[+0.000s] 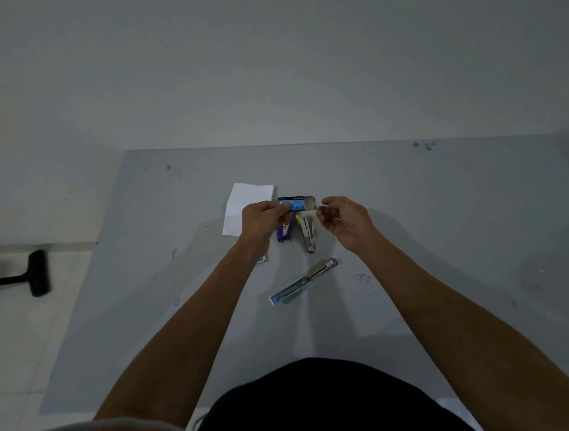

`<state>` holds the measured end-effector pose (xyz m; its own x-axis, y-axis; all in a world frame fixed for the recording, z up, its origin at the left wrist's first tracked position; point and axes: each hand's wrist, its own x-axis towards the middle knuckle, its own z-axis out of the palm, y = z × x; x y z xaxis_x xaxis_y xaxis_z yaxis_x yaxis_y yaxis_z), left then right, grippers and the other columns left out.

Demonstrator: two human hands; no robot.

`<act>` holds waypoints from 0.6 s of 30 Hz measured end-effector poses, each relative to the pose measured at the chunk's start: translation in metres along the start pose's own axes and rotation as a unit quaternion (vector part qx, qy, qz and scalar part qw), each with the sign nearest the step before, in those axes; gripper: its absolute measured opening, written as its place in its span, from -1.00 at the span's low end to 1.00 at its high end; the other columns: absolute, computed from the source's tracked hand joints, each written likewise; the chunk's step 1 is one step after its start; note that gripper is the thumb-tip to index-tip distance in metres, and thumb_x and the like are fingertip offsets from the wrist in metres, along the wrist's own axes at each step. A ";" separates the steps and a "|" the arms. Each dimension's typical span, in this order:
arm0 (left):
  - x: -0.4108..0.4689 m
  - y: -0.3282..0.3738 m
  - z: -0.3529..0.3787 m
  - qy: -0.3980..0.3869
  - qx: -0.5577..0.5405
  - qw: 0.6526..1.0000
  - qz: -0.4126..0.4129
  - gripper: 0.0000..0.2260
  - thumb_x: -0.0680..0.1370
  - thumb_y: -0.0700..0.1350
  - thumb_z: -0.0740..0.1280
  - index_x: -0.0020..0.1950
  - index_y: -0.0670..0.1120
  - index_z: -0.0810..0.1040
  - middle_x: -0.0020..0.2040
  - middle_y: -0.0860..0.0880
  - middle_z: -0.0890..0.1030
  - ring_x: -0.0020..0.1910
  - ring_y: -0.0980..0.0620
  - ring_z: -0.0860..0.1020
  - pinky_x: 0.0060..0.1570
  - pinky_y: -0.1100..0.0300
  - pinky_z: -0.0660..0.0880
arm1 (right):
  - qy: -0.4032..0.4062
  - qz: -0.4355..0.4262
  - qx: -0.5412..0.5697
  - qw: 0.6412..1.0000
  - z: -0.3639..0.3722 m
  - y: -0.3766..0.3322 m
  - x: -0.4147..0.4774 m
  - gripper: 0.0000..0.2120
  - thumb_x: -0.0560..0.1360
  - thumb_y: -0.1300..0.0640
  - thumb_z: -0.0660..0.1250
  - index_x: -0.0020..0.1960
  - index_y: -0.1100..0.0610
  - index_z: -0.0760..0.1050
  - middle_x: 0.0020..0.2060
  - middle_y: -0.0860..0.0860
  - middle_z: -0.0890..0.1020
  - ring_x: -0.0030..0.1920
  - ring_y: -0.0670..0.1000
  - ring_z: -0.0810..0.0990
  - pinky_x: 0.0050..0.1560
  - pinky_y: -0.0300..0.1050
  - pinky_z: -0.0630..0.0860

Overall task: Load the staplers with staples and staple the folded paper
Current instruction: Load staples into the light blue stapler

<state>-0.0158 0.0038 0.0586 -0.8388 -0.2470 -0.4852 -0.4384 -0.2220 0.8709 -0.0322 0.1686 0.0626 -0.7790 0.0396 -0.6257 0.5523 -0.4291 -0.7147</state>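
The left hand [265,217] pinches the blue staple box [292,203], its tray [310,203] slid open toward the right hand [344,222] for easy reach. That hand's curled fingers may pinch staples; I cannot tell.

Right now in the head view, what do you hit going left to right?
Black brush → folded paper → purple stapler → yellow stapler → right hand. Staple box, left hand, light-blue stapler overlap; omitted.

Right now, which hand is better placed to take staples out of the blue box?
Right: the right hand hovers at the open tray end of the blue box, while the left hand grips the box.
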 end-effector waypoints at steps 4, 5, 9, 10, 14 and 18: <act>-0.002 0.000 0.001 -0.007 0.005 1.000 0.009 -0.96 0.46 -0.28 0.44 -0.18 -0.22 0.60 -0.21 -0.19 0.65 -0.23 -0.07 0.63 -0.11 0.20 0.61 | -0.035 -0.029 -0.059 0.997 0.002 0.004 -0.001 -0.98 0.49 0.35 0.35 -0.12 0.29 0.53 -0.28 0.18 0.58 -0.36 0.03 0.60 -0.30 -0.21 0.59; -0.003 0.001 0.001 -0.007 0.004 1.000 0.012 -0.95 0.46 -0.28 0.44 -0.18 -0.23 0.59 -0.20 -0.20 0.65 -0.25 -0.06 0.63 -0.17 0.22 0.61 | -0.042 -0.044 -0.079 0.995 0.004 0.004 -0.001 -0.98 0.49 0.35 0.36 -0.12 0.28 0.53 -0.27 0.18 0.59 -0.36 0.01 0.60 -0.30 -0.21 0.59; -0.007 0.004 -0.001 -0.001 -0.033 0.999 0.017 -0.84 0.44 -0.32 0.45 -0.16 -0.22 0.46 -0.18 -0.24 0.63 -0.40 0.01 0.66 -0.36 0.30 0.58 | -0.040 -0.086 -0.151 0.984 0.010 0.003 -0.002 -0.97 0.47 0.35 0.39 -0.10 0.29 0.55 -0.27 0.18 0.62 -0.35 0.01 0.61 -0.21 -0.16 0.63; -0.008 0.005 -0.001 0.002 -0.037 0.999 0.018 -0.81 0.43 -0.33 0.45 -0.14 -0.20 0.43 -0.15 -0.27 0.62 -0.40 0.01 0.66 -0.37 0.29 0.58 | -0.041 -0.095 -0.168 0.980 0.012 0.004 -0.002 -0.96 0.46 0.36 0.39 -0.09 0.30 0.55 -0.27 0.17 0.62 -0.35 0.01 0.61 -0.20 -0.15 0.63; -0.011 0.005 -0.003 0.019 -0.026 0.999 0.019 -0.78 0.43 -0.32 0.45 -0.14 -0.17 0.41 -0.06 -0.31 0.61 -0.39 0.01 0.66 -0.40 0.30 0.57 | -0.046 -0.116 -0.205 0.971 0.017 0.009 -0.004 -0.98 0.46 0.35 0.40 -0.13 0.29 0.56 -0.28 0.15 0.63 -0.37 0.00 0.60 -0.22 -0.16 0.63; -0.015 0.000 -0.010 0.024 -0.021 0.999 0.019 -0.79 0.43 -0.33 0.45 -0.18 -0.18 0.42 0.00 -0.38 0.59 -0.26 -0.10 0.65 -0.48 0.36 0.49 | -0.066 -0.118 -0.224 0.965 0.017 0.015 -0.006 -0.95 0.46 0.34 0.39 -0.17 0.25 0.59 -0.27 0.16 0.63 -0.33 0.04 0.60 -0.08 -0.07 0.64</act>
<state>-0.0002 -0.0018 0.0647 -0.8377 -0.3001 -0.4563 -0.3921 -0.2511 0.8850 -0.0240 0.1461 0.0609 -0.9135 -0.0399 -0.4049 0.4047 0.0124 -0.9144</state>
